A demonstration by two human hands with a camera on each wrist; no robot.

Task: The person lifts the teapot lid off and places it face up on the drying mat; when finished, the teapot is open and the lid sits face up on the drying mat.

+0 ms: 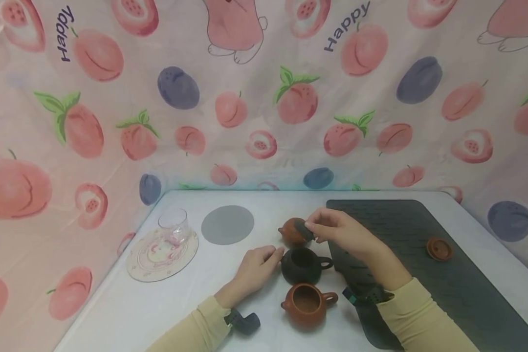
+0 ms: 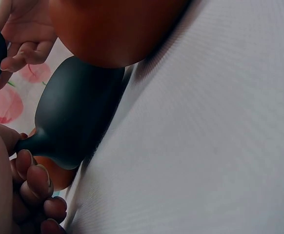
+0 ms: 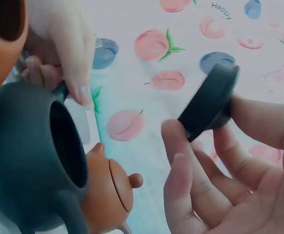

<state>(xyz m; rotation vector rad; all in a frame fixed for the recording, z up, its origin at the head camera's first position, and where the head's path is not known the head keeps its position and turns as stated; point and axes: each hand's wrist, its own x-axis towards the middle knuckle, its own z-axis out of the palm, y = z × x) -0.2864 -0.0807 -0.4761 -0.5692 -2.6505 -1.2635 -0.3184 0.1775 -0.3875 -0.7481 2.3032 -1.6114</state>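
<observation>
A black teapot (image 1: pixel 292 273) stands uncovered in the middle of a row of three. My left hand (image 1: pixel 254 268) pinches its spout (image 2: pixel 30 144) between thumb and fingers. Above and behind it, my right hand (image 1: pixel 345 234) holds the black lid (image 3: pixel 209 103) tilted on edge, apart from the pot. Farthest back stands a reddish-brown teapot (image 3: pixel 103 192) with its lid on, partly hidden by the black lid in the head view. Nearest me is another reddish-brown teapot (image 1: pixel 306 317), its top uncovered and its handle to the right.
A dark ridged mat (image 1: pixel 396 283) covers the right side, with a brown lid (image 1: pixel 440 249) on it. To the left, a clear glass (image 1: pixel 174 227) stands on a patterned round mat (image 1: pixel 143 269). A grey disc (image 1: pixel 228 225) lies behind my left hand.
</observation>
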